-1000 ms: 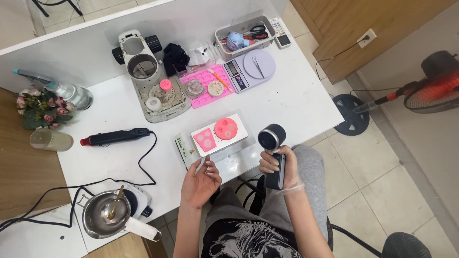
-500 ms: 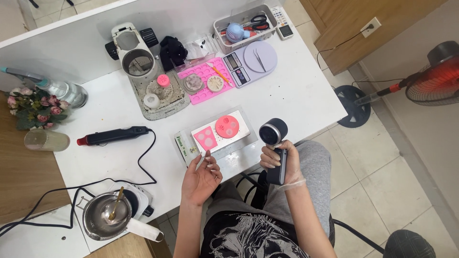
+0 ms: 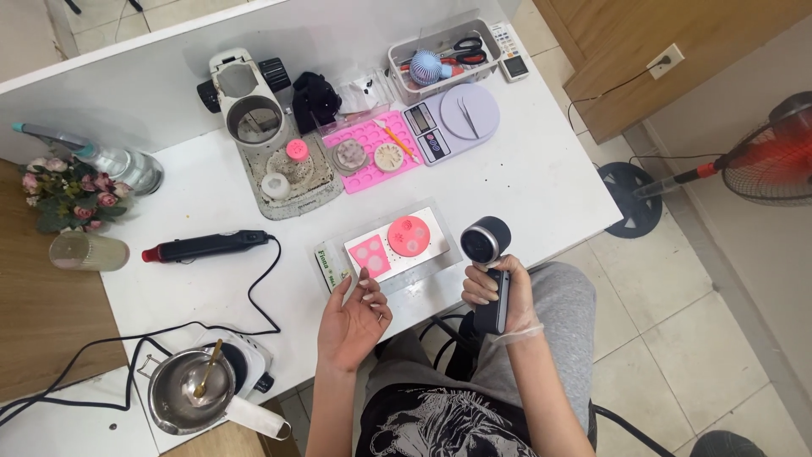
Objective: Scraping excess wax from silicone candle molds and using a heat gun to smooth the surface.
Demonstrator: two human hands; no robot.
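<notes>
The right hand (image 3: 495, 292) is wrapped tight around a small black tool with a round head (image 3: 486, 254). The tool stands up, with its round head on top, just past the front edge of the white table (image 3: 541, 169). The hand seems to wear a thin clear glove.

The left hand (image 3: 351, 317) is open, with the palm up and the fingers spread a little. It holds nothing. Its fingertips (image 3: 365, 283) are just beside a clear tray (image 3: 385, 254) at the table's front edge. On the tray sit a round pink mold (image 3: 408, 235) and a flat square pink mold (image 3: 370, 256).

Farther back lies a big pink mold sheet (image 3: 372, 152) with two small round dishes on it. Next to it is a pale purple scale (image 3: 452, 123) with tweezers on top. Behind that is a clear box (image 3: 444, 59) with scissors and a blue ball inside.

To the left lies a black heat gun (image 3: 207, 246) with a red tip and a black cord. Near the corner is a metal pot (image 3: 190, 389) with a spoon in it. A red fan (image 3: 770, 161) stands on the floor to the right.
</notes>
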